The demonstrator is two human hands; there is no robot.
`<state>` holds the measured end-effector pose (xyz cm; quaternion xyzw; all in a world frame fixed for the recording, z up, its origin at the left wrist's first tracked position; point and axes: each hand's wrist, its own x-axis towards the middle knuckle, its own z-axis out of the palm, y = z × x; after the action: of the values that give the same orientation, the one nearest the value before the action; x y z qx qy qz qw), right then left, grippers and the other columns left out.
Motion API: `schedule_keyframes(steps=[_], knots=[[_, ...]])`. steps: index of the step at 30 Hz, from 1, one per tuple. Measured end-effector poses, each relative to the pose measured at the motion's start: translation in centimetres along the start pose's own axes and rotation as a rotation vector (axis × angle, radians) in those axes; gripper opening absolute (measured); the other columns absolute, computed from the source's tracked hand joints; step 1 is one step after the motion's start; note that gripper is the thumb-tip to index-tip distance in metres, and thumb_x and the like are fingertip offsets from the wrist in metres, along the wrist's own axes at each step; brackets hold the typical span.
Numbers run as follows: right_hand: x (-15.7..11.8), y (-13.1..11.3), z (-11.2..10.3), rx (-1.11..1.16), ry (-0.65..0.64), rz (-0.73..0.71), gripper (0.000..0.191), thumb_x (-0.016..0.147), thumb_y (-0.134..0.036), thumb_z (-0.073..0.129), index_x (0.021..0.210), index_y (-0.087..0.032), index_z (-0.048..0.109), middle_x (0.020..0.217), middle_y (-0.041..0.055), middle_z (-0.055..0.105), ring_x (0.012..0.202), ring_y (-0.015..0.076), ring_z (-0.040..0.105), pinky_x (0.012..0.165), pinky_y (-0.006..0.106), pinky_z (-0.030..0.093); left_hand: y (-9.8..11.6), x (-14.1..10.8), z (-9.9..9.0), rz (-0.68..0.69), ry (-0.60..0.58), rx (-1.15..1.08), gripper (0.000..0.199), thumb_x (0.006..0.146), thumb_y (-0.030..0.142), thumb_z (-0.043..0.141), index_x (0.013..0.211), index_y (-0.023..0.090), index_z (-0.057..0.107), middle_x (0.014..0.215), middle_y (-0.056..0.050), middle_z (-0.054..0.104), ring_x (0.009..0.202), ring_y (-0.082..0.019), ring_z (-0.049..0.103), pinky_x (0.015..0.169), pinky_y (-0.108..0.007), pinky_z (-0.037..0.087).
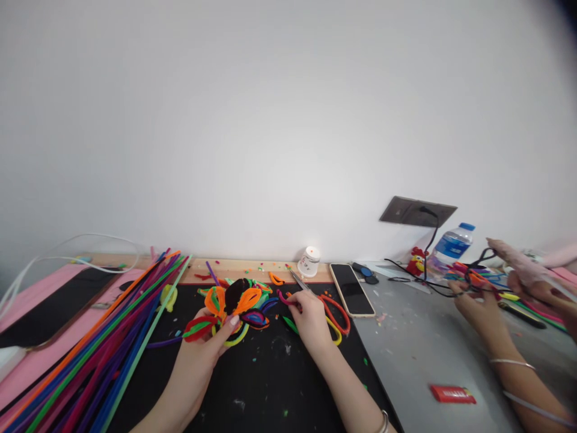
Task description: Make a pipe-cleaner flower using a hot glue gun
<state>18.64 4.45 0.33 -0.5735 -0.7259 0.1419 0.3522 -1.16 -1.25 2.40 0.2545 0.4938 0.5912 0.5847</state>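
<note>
My left hand (pixel 202 349) is closed round a many-coloured pipe-cleaner flower (pixel 250 299), which has a black centre and orange, red-green and blue-purple petals. To its right, my right hand (pixel 312 322) pinches a short magenta pipe cleaner (pixel 282 297) with fingertips and thumb. A pair of scissors (pixel 297 279) lies just beyond that hand, its handles partly hidden. Orange-red and yellow pipe-cleaner loops (pixel 340 319) rest beside my right wrist. Near the fingers, a green petal shape (pixel 290 325) lies on the black mat (pixel 270 385).
A bundle of long pipe cleaners (pixel 99 349) covers the left side. Behind the mat stand a white paper cup (pixel 309 261) and a phone (pixel 351 290). At right, another person's hands (pixel 480 307) handle pipe cleaners near a water bottle (pixel 453 243); a red packet (pixel 452 394) lies in front.
</note>
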Motion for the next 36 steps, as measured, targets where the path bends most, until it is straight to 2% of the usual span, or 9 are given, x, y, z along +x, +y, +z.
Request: schedule_keyframes(steps=[5,7,10,15,19,23,31,34,36], knots=[[-0.4,-0.5,-0.1,0.184,-0.001,0.089,0.006,0.073,-0.014,0.055,0.074,-0.017,0.060,0.062,-0.0010,0.058,0.053,0.0126,0.051,0.051,0.022,0.039,-0.3,0.0,-0.3,-0.026,-0.043,-0.034,0.029,0.065,0.027,0.075,0.085,0.024,0.054,0.087,0.003,0.068,0.092,-0.020,0.063,0.075,-0.031,0.052],[-0.6,-1.1,-0.1,0.385,-0.058,0.172,0.002,0.070,-0.017,0.058,0.071,-0.018,0.057,0.055,-0.0046,0.052,0.047,0.0111,0.047,0.045,0.020,0.035,-0.4,0.1,-0.4,-0.050,-0.065,-0.068,0.029,0.066,0.027,0.074,0.089,0.024,0.056,0.089,0.003,0.068,0.096,-0.021,0.062,0.079,-0.033,0.051],[-1.0,-2.1,-0.1,0.621,-0.181,0.246,0.010,0.063,-0.017,0.062,0.066,-0.019,0.053,0.051,-0.0075,0.047,0.044,0.0095,0.044,0.044,0.020,0.033,-0.3,0.0,-0.3,-0.082,-0.107,-0.124,0.036,0.069,0.025,0.072,0.102,0.025,0.058,0.096,0.001,0.069,0.103,-0.022,0.060,0.085,-0.037,0.049],[-2.1,-3.6,0.4,0.718,-0.378,0.208,0.014,0.059,-0.011,0.064,0.065,-0.018,0.052,0.055,-0.0075,0.050,0.048,0.0077,0.046,0.049,0.019,0.036,0.1,-0.4,0.0,-0.116,-0.219,-0.225,0.041,0.073,0.023,0.070,0.112,0.025,0.058,0.101,-0.003,0.070,0.105,-0.023,0.060,0.088,-0.037,0.048],[-2.8,-3.9,0.9,0.730,-0.442,0.208,0.017,0.059,-0.009,0.065,0.065,-0.017,0.051,0.053,-0.0091,0.049,0.046,0.0065,0.045,0.047,0.017,0.035,0.0,-0.6,-0.1,-0.150,-0.221,-0.197,0.045,0.068,0.022,0.073,0.111,0.026,0.060,0.096,-0.003,0.073,0.094,-0.022,0.066,0.081,-0.035,0.052],[-3.0,-3.9,1.2,0.776,-0.475,0.232,0.021,0.059,-0.011,0.067,0.067,-0.018,0.049,0.054,-0.0086,0.051,0.046,0.0074,0.049,0.044,0.017,0.036,-0.3,-0.4,-0.4,-0.147,-0.228,-0.171,0.045,0.069,0.020,0.073,0.113,0.025,0.059,0.098,-0.003,0.072,0.095,-0.022,0.066,0.080,-0.032,0.053],[-2.0,-3.6,1.4,0.905,-0.344,0.377,0.015,0.062,-0.021,0.062,0.065,-0.018,0.048,0.045,-0.0081,0.052,0.029,0.0056,0.041,0.031,0.016,0.030,0.0,0.2,-0.5,-0.124,-0.146,-0.202,0.042,0.066,0.019,0.075,0.106,0.023,0.063,0.092,-0.002,0.074,0.094,-0.022,0.066,0.080,-0.031,0.054],[-1.5,-2.6,1.2,0.835,-0.204,0.370,0.014,0.067,-0.027,0.061,0.065,-0.018,0.050,0.047,-0.0053,0.054,0.030,0.0068,0.041,0.032,0.018,0.031,0.1,0.3,-0.6,-0.107,-0.140,-0.240,0.045,0.067,0.017,0.074,0.110,0.025,0.061,0.093,-0.002,0.074,0.096,-0.023,0.066,0.081,-0.033,0.054],[-1.3,-2.1,0.6,0.713,-0.079,0.324,0.015,0.074,-0.031,0.057,0.067,-0.018,0.054,0.052,-0.0009,0.058,0.039,0.0110,0.049,0.039,0.022,0.039,0.1,0.3,-0.7,-0.109,-0.140,-0.257,0.044,0.069,0.016,0.073,0.110,0.025,0.061,0.091,-0.002,0.074,0.095,-0.022,0.067,0.080,-0.033,0.055]])
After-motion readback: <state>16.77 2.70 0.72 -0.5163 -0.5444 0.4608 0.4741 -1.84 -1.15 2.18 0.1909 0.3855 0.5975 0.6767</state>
